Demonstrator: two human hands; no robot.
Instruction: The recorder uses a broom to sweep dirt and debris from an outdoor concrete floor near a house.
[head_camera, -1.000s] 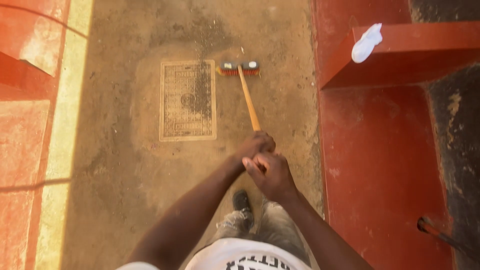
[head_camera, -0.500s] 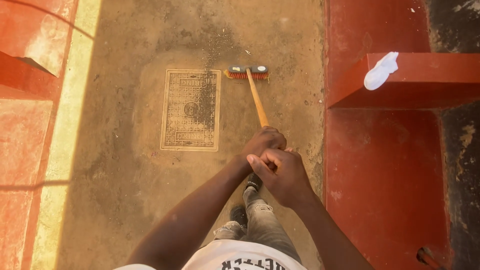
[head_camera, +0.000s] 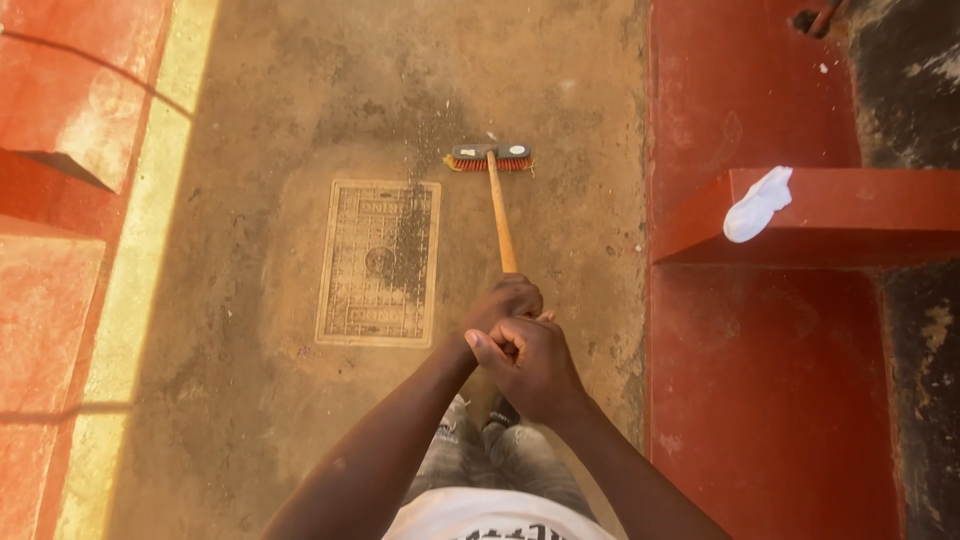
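A push broom with a wooden handle (head_camera: 497, 215) and a grey head with orange bristles (head_camera: 489, 158) rests on the dusty concrete floor ahead of me. Both hands grip the handle's near end. My left hand (head_camera: 508, 302) sits lower on the handle, farther from me. My right hand (head_camera: 527, 362) is closed just behind it, nearer my body. A trail of dark dirt runs from the broom head back across a rectangular metal drain cover (head_camera: 378, 262) to the left of the handle.
A red painted ledge (head_camera: 850, 215) on the right carries a white cloth (head_camera: 757, 205). A red wall face (head_camera: 770, 390) runs below it. On the left lie a pale yellow strip (head_camera: 130, 290) and red paving (head_camera: 50, 300). My shoe (head_camera: 500, 412) shows below my hands.
The broom head has been pushed farther from the drain cover, past its far edge. The view has moved forward; the cover and the ledge sit lower in the picture.
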